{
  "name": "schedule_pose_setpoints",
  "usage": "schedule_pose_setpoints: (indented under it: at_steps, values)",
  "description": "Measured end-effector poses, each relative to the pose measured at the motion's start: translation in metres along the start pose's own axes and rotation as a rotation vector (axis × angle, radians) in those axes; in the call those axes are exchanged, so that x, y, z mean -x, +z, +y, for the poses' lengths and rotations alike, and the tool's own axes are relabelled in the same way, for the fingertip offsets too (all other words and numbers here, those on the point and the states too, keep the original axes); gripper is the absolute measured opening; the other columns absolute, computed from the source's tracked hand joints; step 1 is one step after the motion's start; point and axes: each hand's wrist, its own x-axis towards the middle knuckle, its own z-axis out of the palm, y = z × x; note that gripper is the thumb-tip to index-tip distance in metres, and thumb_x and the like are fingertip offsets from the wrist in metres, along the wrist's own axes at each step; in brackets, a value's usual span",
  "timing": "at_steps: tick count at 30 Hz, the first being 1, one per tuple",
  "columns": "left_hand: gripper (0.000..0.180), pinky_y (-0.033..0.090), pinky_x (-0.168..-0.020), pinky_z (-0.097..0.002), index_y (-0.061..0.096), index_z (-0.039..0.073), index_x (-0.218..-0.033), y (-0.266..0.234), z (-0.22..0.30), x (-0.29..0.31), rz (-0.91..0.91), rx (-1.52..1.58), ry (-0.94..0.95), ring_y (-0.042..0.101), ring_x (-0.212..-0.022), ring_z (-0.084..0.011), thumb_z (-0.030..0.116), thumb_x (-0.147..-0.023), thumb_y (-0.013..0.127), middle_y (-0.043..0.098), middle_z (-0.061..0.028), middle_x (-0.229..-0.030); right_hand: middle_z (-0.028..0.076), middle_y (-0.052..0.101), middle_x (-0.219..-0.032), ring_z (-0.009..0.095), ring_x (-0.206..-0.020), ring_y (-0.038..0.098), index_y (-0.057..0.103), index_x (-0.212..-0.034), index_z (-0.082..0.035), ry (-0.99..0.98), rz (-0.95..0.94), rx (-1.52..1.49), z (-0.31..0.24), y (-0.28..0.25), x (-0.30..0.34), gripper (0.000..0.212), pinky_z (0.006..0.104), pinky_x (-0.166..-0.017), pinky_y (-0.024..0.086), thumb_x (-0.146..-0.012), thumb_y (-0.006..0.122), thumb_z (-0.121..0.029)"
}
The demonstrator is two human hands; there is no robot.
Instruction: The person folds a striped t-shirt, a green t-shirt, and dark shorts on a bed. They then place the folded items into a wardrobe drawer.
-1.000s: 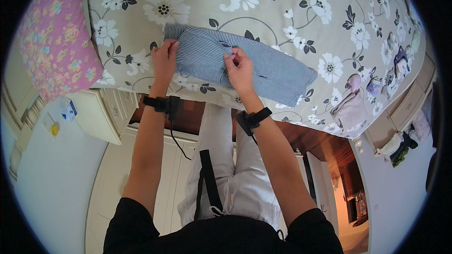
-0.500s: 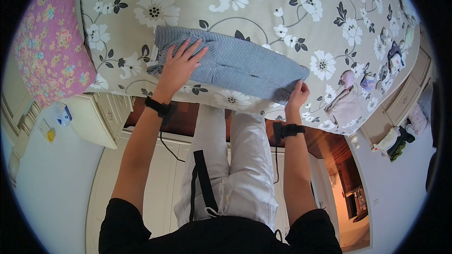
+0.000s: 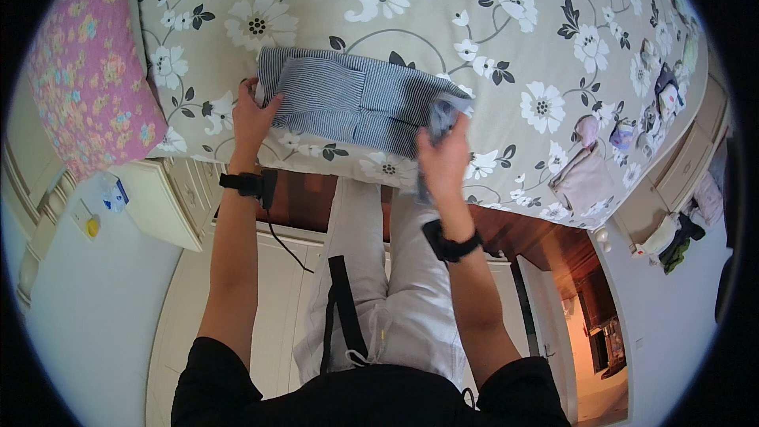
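Note:
A blue-and-white striped shirt [image 3: 322, 95], folded into a long narrow strip, lies along the near edge of the bed. My left hand [image 3: 251, 120] is at its left end, thumb over the cloth and fingers around the outer edge. Gripping the right end, my right hand [image 3: 445, 158] lifts that end and turns it inward; the cloth there is bunched and blurred, with part hanging below the fingers. A chest pocket shows on the shirt's left half. Each wrist wears a black strap with a small box.
The bed [image 3: 379, 24] has a beige cover with white flowers. A pink floral pillow [image 3: 99, 71] lies at the left. Toward the right edge are a beige cloth [image 3: 583, 178] and several small garments [image 3: 622, 134]. A cream bedside cabinet [image 3: 162, 198] stands at the left.
My right hand has moved left, carrying the shirt's right end inward, so the strip is shorter. My left hand has slid off the top of the shirt to its left edge.

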Motion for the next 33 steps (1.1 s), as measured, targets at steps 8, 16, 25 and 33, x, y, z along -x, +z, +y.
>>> schedule_pose_setpoints:
  at_steps: [8, 16, 25, 33]
  values:
    - [0.054, 0.052, -0.084, -0.0372, 0.059, -0.002, -0.122, -0.028, 0.068, 0.054, 0.049, 0.007, 0.086, 0.067, -0.098, -0.0316, 0.025, -0.079, 0.076, 0.068, -0.0195, -0.111, 0.023, 0.059, -0.115, 0.043, -0.087, 0.064, 0.043, -0.123, -0.004, -0.015, -0.153, -0.050, -0.017, 0.100, -0.020, 0.043, 0.0481, -0.071, 0.054, -0.084, 0.062, -0.007]
    - [0.059, 0.051, -0.090, -0.0400, 0.050, 0.014, -0.140, 0.033, 0.189, 0.166, -0.612, 0.053, 0.317, 0.060, -0.112, -0.0342, 0.022, -0.084, 0.068, 0.057, -0.0142, -0.131, 0.007, 0.062, -0.111, 0.017, -0.093, 0.060, 0.051, -0.135, -0.005, 0.576, -0.235, -1.561, 0.027, 0.026, -0.005, 0.049, 0.0285, -0.082, 0.049, -0.100, 0.054, -0.038]
    - [0.047, 0.040, -0.105, -0.0432, 0.056, 0.007, -0.131, 0.047, 0.138, 0.163, -0.374, 0.066, 0.410, 0.049, -0.125, -0.0367, 0.009, -0.085, 0.061, 0.052, -0.0145, -0.138, -0.001, 0.053, -0.079, 0.009, -0.071, 0.049, 0.054, -0.101, -0.002, 0.226, -0.065, -0.657, 0.052, 0.050, -0.014, 0.024, 0.0234, -0.062, 0.042, -0.084, 0.071, -0.001]
    - [0.077, 0.023, -0.114, -0.0577, 0.045, 0.030, -0.146, 0.083, 0.139, 0.102, -0.250, -0.547, 0.680, 0.030, -0.142, -0.0373, 0.019, -0.076, 0.075, 0.024, -0.0088, -0.160, 0.022, 0.061, -0.108, 0.035, -0.097, 0.060, 0.052, -0.114, 0.006, 0.120, 0.296, -0.241, 0.062, 0.048, -0.019, 0.048, 0.0441, -0.083, 0.047, -0.081, 0.075, -0.022]
